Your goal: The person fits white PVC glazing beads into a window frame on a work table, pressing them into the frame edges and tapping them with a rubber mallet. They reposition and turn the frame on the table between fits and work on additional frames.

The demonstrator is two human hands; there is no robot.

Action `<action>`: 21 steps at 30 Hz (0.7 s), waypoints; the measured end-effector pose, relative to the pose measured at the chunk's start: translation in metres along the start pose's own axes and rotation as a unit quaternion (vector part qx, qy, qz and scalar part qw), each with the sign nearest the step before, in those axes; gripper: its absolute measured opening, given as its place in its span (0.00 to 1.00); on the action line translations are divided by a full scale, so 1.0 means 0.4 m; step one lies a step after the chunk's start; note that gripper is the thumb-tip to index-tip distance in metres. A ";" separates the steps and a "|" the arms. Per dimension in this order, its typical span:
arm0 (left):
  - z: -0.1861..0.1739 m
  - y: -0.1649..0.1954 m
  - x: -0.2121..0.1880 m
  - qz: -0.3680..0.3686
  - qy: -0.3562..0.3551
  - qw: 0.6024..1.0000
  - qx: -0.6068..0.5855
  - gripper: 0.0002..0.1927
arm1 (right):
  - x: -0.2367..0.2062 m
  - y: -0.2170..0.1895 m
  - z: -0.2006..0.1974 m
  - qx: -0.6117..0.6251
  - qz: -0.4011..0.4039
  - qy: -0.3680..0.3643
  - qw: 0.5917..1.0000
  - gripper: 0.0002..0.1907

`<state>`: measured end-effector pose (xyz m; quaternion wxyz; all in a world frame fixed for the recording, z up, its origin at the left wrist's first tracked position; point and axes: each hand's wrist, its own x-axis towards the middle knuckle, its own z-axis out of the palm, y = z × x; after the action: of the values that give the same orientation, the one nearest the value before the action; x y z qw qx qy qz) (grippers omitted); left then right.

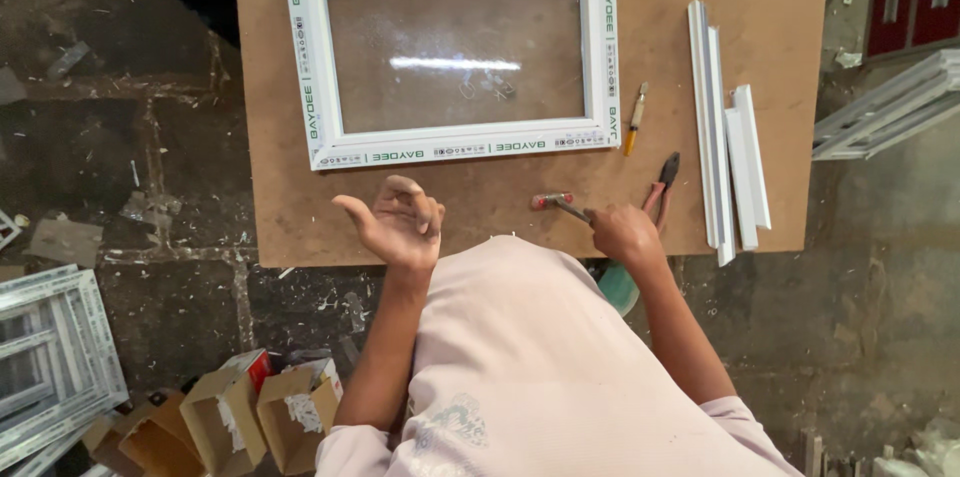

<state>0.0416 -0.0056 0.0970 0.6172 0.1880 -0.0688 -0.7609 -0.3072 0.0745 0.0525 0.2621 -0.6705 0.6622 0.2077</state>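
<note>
- My right hand [622, 233] kept a closed grip around the handle of a small hammer [556, 203], whose red-and-silver head pointed toward 9 o'clock, low over the desk [280, 137].
- My left hand [398, 222] held nothing; its grip was loose, palm up, fingers half curled, thumb out toward 10 o'clock, above the desk's near edge.
- Just at 1 o'clock from my right hand lay red-handled pliers [661, 187], partly hidden behind it.
- Farther toward 12 o'clock lay a yellow-handled screwdriver [635, 119], beside the frame's right edge.
- At 12 o'clock from my left hand, a white window frame [455, 150] with a glass pane lay flat on the desk.
- At 3 o'clock, white plastic strips [730, 137] lay side by side near the desk's right edge.
- At 7 o'clock, open cardboard boxes [250, 417] sat on the floor.
</note>
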 end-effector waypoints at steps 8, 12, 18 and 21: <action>-0.190 0.028 0.161 0.084 0.002 0.444 0.892 0.17 | -0.024 -0.021 -0.005 0.024 0.016 -0.009 1.000 0.16; -0.261 0.083 0.221 0.146 -0.092 0.215 0.961 0.23 | -0.031 -0.008 -0.001 0.032 0.017 -0.020 0.999 0.19; -0.206 0.083 0.306 0.022 -0.186 0.202 0.961 0.26 | -0.041 0.023 -0.003 0.043 0.008 -0.025 0.999 0.24; -0.171 0.075 0.341 -0.028 -0.204 0.188 0.960 0.13 | -0.038 0.033 0.007 0.054 0.031 -0.032 0.998 0.24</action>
<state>0.0718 -0.1354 0.0168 -0.0999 0.4744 -0.8644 -0.1331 -0.3208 0.0884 0.0588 0.3126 -0.6277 0.6841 0.2007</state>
